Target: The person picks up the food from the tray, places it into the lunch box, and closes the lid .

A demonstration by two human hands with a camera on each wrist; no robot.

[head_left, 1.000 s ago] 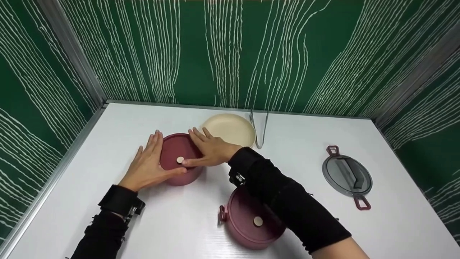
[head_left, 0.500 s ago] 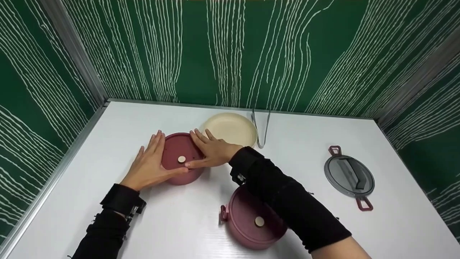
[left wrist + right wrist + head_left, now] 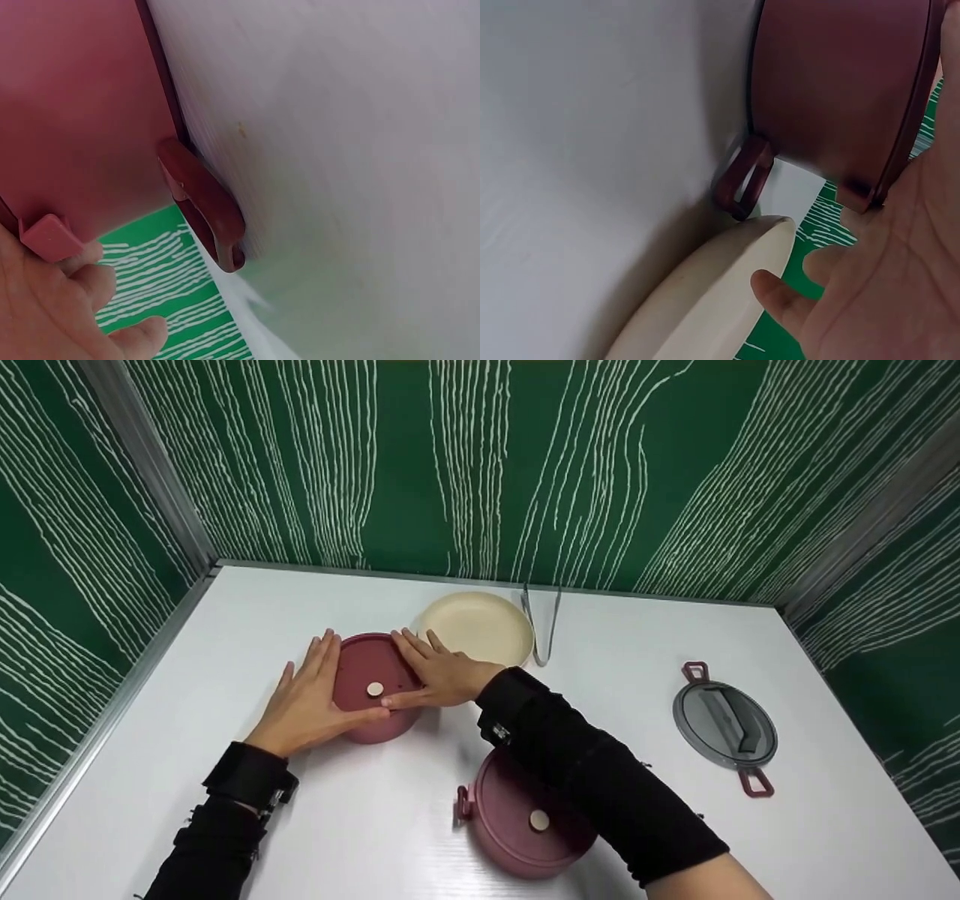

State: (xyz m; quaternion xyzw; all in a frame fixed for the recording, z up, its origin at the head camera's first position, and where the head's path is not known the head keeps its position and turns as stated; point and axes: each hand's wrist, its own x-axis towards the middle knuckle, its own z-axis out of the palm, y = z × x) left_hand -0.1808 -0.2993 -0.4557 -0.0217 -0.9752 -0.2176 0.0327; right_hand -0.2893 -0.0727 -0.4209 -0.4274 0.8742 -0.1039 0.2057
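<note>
Found left of centre on the counter (image 3: pixel 360 825), towards the back: one red pot (image 3: pixel 367 660), with a pale round disc (image 3: pixel 375 689) in the top. Seen along its left rim: left hand (image 3: pixel 309 706), fingers straight, thumb stretched across the near edge. Seen along its right rim: right hand (image 3: pixel 442 673), likewise spread, thumb reaching towards the left thumb. Cannot tell contact or gap between the thumb tips. No pinching evident at either hand.

Judged to suit even, two-sided steadying of a round wall, and to keep the disc uncovered. Noted in the left wrist view: a side handle (image 3: pixel 202 180) low by the counter, untouched; in the right wrist view, a matching loop (image 3: pixel 731 184), also free. Presumably unneeded for a flat-handed hold.

Recorded just beside the pot, behind and to the right: a cream dish (image 3: pixel 480 626), near enough to limit shifting that way. Beyond it, a bent metal strip (image 3: pixel 541 662), perhaps tongs. Nearer the person: a second red pot (image 3: pixel 499 810), partly hidden under the right sleeve (image 3: pixel 607 784), probably because of the reach across. Well apart at far right: a grey round lid (image 3: pixel 720 724), apparently set aside from the working area.
</note>
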